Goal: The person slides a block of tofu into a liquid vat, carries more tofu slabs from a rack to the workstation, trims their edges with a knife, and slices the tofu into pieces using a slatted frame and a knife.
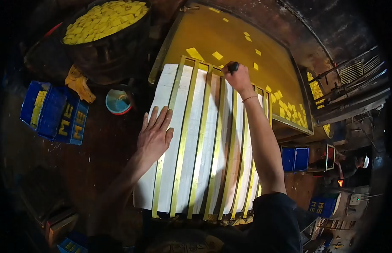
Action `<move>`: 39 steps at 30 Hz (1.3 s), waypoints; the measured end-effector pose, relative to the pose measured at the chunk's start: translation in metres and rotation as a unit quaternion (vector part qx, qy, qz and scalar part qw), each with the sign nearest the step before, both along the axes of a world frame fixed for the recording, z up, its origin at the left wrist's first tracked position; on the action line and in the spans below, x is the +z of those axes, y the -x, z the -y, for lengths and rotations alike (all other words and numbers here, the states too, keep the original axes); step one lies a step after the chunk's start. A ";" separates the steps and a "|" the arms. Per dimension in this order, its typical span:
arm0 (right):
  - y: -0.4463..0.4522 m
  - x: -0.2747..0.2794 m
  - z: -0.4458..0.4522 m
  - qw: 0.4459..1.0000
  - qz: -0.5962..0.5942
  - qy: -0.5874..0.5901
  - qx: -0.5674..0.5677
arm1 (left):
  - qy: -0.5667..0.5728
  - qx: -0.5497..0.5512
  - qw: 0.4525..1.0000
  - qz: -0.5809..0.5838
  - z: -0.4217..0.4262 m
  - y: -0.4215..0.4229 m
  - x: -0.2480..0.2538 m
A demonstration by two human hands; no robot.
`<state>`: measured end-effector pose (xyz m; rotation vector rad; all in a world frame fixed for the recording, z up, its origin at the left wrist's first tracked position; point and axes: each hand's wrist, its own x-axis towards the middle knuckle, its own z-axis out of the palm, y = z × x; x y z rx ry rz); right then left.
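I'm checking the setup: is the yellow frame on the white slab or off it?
On: its bars lie over the slab, with white showing between them.

Bars [179, 168] across the slab [193, 126]

Reddish-brown floor [107, 145] is spreading out left of the left fingers [154, 117], with blue crates [66, 116] sitting farther left. Beyond the right fingers [241, 72], a dark, stained surface [269, 12], wall or floor unclear, is stretching. Well to their right, a metal grille [352, 75] is standing; lower down, an orange glow [340, 182] is shining near a pale box [355, 199]. Shadow is filling the room's edges.
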<state>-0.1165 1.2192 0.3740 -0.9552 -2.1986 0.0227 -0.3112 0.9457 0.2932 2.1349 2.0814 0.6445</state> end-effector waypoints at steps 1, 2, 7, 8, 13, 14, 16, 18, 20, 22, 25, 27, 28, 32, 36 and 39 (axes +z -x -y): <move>-0.004 -0.001 0.007 1.000 0.010 0.020 0.009 | -0.002 0.001 1.000 0.000 -0.001 -0.001 -0.002; -0.009 0.003 0.018 0.999 0.022 0.039 0.018 | -0.006 0.002 1.000 0.002 -0.002 -0.003 -0.003; -0.082 0.028 0.259 0.913 0.077 0.401 0.015 | -0.022 -0.005 1.000 -0.005 -0.003 -0.003 -0.007; -0.092 0.036 0.313 0.861 0.056 0.506 0.001 | -0.029 0.000 1.000 -0.007 -0.003 -0.004 -0.007; -0.084 0.075 0.346 0.817 0.088 0.570 0.017 | -0.054 0.001 0.998 -0.011 -0.004 -0.005 -0.011; -0.071 0.085 0.323 0.882 0.005 0.470 0.019 | -0.053 0.001 0.999 -0.005 -0.004 -0.005 -0.012; -0.035 0.089 0.246 0.960 -0.028 0.278 0.032 | -0.051 0.002 0.999 0.012 -0.003 -0.005 -0.012; 0.008 0.068 0.141 0.993 -0.001 0.110 0.040 | -0.043 0.001 0.999 0.013 -0.002 -0.005 -0.009; 0.040 0.022 0.034 0.998 0.021 0.051 0.024 | -0.031 0.000 0.999 0.020 -0.001 -0.005 -0.008; 0.052 0.000 0.002 0.996 0.083 0.004 0.030 | -0.024 0.006 1.000 0.017 -0.003 -0.006 -0.007; 0.035 0.008 0.064 0.997 0.024 0.064 -0.024 | -0.024 0.005 1.000 0.019 -0.001 -0.003 -0.008; -0.005 0.007 0.158 0.977 0.157 0.139 0.033 | -0.032 0.002 0.999 0.017 -0.002 -0.004 -0.007; -0.014 0.024 0.222 0.956 0.116 0.264 0.044 | -0.034 0.003 0.999 0.018 -0.003 -0.004 -0.008; -0.043 0.045 0.375 0.839 0.120 0.525 0.079 | -0.042 0.005 0.999 0.012 -0.002 -0.005 -0.010; -0.014 0.086 0.314 0.900 -0.016 0.431 0.065 | -0.054 0.005 0.998 0.032 -0.003 -0.005 -0.008; 0.043 0.077 0.170 0.990 0.006 0.135 0.051 | -0.021 -0.002 0.999 0.029 -0.001 -0.003 -0.005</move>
